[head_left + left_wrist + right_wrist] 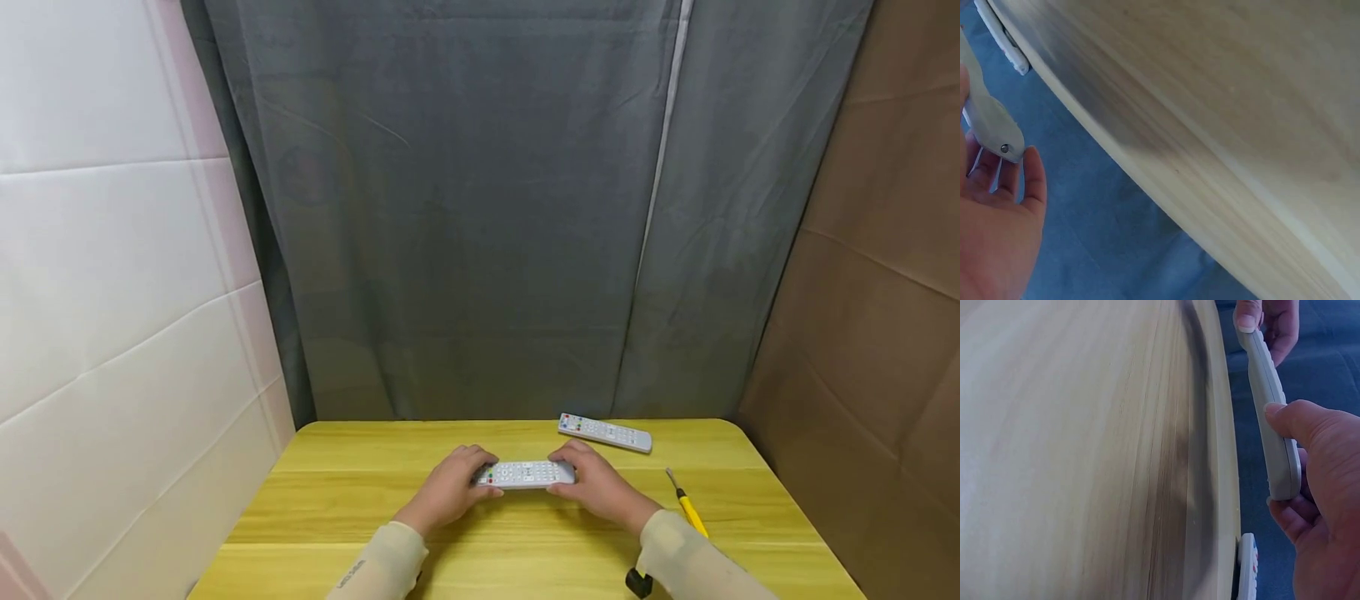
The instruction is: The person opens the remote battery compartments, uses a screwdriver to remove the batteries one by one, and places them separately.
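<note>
A white remote (525,474) with coloured buttons is held just above the middle of the yellow wooden table (360,508), lying left to right. My left hand (459,485) grips its left end, with the thumb on the near side and the fingers behind. My right hand (591,482) grips its right end the same way. In the right wrist view the remote (1272,419) is seen edge-on, the right thumb (1300,422) pressing its side. The left wrist view shows the remote's end (994,125) over my left palm (997,244).
A second white remote (604,433) lies flat near the table's far right edge. A yellow-handled screwdriver (688,505) lies on the right, beside my right sleeve. A small black object (639,582) sits at the near edge. Grey curtain hangs behind the table.
</note>
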